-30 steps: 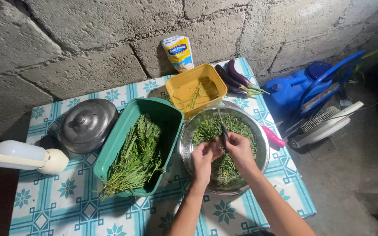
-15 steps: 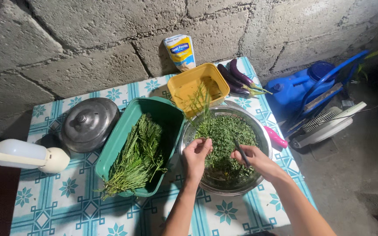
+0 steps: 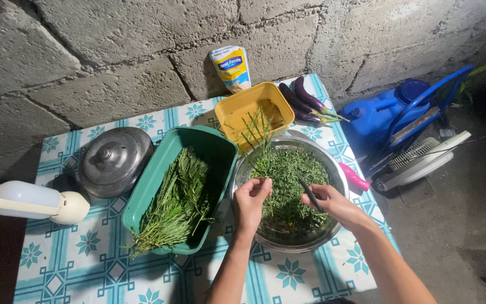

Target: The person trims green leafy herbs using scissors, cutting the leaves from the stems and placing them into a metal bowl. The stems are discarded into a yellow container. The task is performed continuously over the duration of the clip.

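My left hand (image 3: 251,199) pinches a leafy green stalk (image 3: 259,135) at its lower end and holds it upright over the metal bowl (image 3: 338,174), which is full of picked green leaves (image 3: 291,186). My right hand (image 3: 333,204) rests over the bowl's right side and grips a thin dark stem (image 3: 309,194). Left of the bowl, a green tub (image 3: 167,157) holds a bundle of leafy stalks (image 3: 175,202). Behind the bowl is a yellow tub (image 3: 254,101).
A metal pot lid (image 3: 113,160) and a white jug (image 3: 26,200) lie at the left of the patterned tablecloth (image 3: 293,276). Purple eggplants (image 3: 305,101) and a pouch (image 3: 230,66) sit by the block wall. Blue jerrycan (image 3: 389,112) and a fan (image 3: 417,157) stand at right.
My hands have drawn apart over the bowl. The left hand now holds a stalk upright, and the right hand has moved to the right with a stripped stem.
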